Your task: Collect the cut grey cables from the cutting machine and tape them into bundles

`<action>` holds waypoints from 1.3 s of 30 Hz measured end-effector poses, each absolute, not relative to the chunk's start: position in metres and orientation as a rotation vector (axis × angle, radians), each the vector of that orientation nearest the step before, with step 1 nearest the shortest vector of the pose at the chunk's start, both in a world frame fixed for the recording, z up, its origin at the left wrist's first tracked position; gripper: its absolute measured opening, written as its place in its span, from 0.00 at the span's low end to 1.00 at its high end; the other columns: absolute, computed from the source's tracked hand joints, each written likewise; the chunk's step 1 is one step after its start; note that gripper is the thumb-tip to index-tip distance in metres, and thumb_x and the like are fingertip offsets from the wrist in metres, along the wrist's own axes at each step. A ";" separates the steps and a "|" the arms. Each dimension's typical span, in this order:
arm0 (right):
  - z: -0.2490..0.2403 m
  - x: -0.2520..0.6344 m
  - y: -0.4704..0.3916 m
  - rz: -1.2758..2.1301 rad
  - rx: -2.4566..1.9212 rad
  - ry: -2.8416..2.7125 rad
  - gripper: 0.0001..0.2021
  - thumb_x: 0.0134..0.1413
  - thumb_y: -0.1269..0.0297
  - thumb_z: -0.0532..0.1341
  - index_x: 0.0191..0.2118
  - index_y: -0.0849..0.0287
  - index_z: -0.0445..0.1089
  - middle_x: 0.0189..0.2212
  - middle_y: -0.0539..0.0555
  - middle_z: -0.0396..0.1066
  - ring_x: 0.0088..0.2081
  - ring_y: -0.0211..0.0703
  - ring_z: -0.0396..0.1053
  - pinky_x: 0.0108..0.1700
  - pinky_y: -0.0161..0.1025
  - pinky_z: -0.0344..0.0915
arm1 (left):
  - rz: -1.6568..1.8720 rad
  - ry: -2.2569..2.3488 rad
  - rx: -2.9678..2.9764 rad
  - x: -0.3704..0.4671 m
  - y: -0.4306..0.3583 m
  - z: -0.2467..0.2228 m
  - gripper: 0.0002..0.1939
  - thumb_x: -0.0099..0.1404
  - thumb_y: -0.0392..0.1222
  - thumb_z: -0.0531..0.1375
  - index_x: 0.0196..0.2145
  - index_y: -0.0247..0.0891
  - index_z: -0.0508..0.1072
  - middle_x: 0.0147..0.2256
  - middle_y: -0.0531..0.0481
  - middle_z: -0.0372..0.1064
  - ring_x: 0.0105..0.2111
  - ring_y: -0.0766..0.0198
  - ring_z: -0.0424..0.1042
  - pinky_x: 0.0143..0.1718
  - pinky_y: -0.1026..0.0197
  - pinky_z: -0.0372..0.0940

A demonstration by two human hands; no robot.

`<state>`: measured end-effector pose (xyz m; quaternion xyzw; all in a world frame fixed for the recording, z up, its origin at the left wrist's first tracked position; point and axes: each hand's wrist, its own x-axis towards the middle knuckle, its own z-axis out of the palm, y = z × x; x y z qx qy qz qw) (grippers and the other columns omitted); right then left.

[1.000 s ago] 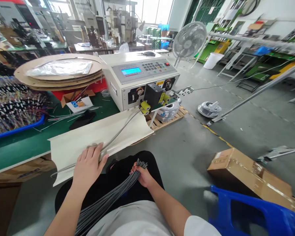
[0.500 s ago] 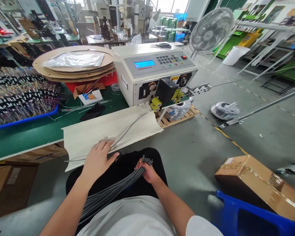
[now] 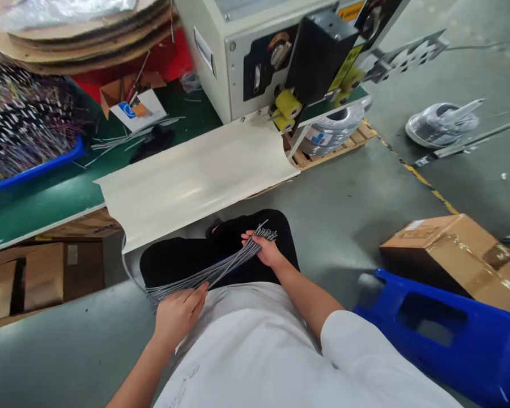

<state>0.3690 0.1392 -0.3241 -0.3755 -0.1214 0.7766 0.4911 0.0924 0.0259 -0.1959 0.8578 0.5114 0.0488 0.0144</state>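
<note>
A bundle of grey wires (image 3: 225,266) lies across my lap. My right hand (image 3: 267,249) is wrapped round it near its cut ends, and one wire sticks out at a slant over the others. Closed over the bundle's left part is my left hand (image 3: 182,311), its fingers on the wires. One grey wire curves up from there to the left end of the cream chute (image 3: 191,175). That chute slopes down from the wire machine (image 3: 255,62), below its yellow-green rollers (image 3: 287,105).
A blue tray (image 3: 38,168) of many wire pieces and a small open box (image 3: 138,110) stand on the green bench (image 3: 38,209). A cardboard box (image 3: 459,255) and a blue stool (image 3: 450,340) are on the right. Wire coils (image 3: 334,133) sit on a pallet.
My left hand has moved from the chute down to the bundle, and the wire that lay on the chute is now with the bundle. The view has tilted down.
</note>
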 end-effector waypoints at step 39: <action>-0.302 0.356 0.140 1.813 -0.862 -0.331 0.07 0.49 0.62 0.68 0.30 0.53 0.69 0.26 0.46 0.64 0.33 0.41 0.67 0.51 0.49 0.66 | 0.092 2.119 1.855 -0.004 0.005 -0.250 0.20 0.72 0.50 0.41 0.45 0.40 0.69 0.44 0.43 0.67 0.45 0.56 0.65 0.49 0.52 0.61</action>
